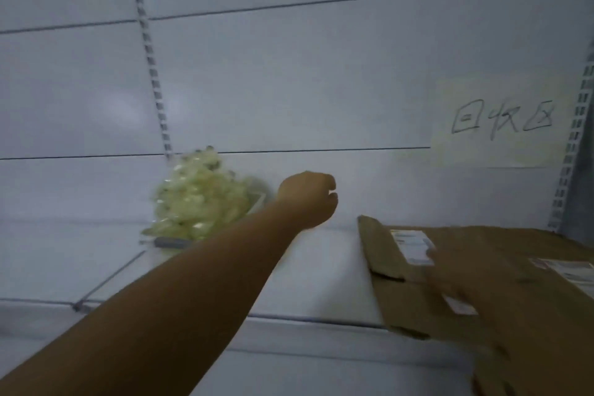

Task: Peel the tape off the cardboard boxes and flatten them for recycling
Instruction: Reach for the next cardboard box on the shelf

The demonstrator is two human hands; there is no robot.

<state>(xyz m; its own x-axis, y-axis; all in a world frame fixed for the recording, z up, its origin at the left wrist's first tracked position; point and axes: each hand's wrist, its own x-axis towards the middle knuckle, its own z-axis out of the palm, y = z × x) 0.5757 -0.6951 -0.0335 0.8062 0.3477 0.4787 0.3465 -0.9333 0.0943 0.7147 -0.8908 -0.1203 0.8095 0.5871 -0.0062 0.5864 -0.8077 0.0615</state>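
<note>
A stack of flattened brown cardboard boxes (501, 254) with white shipping labels lies on the right of a white shelf (321, 273). My right hand (463, 289), blurred by motion, rests flat on top of the cardboard with its fingers stretched out. My left hand (307, 196) reaches far forward over the shelf, with its back to the camera and its fingers curled in a loose fist. Nothing shows in it. Just to its left sits a heap of crumpled clear-yellowish tape (199, 199) against the back wall.
A paper sign (501, 120) with handwritten characters hangs on the white back panel above the cardboard. Slotted metal uprights (151, 58) run up the wall at left and at the far right. A small grey object (168, 242) lies below the tape heap.
</note>
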